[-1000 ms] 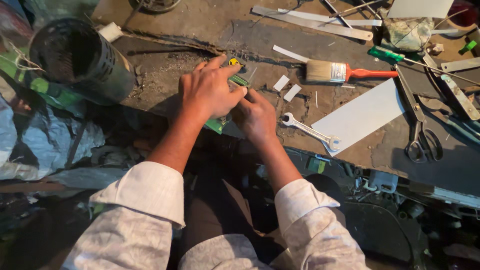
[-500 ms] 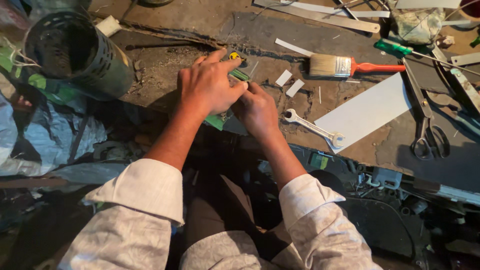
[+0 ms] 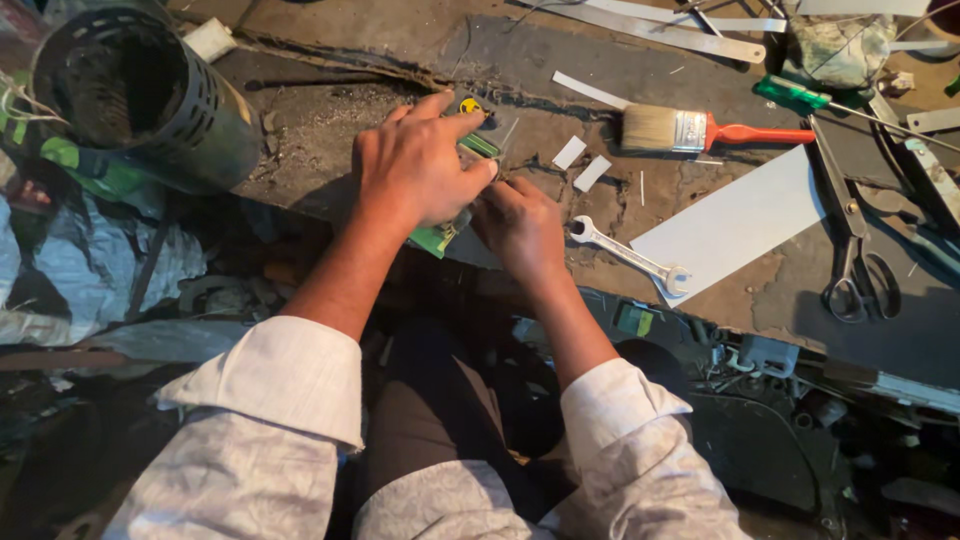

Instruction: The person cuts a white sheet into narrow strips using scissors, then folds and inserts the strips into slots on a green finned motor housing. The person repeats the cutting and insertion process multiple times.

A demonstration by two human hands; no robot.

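We see the left hand (image 3: 420, 170) and right hand (image 3: 522, 225) gripping a green circuit board (image 3: 440, 235); the perforated black cylinder (image 3: 140, 100) lies dark inside.

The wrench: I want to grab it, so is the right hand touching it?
Apart. The head view shows bare bench between the right hand and the wrench.

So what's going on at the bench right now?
A person works at a cluttered bench. The left hand presses down on a green circuit board, and the right hand works at it from beside. To the right, untouched, lie a wrench, a paintbrush, a white sheet and scissors. A dark perforated cylinder lies at left.
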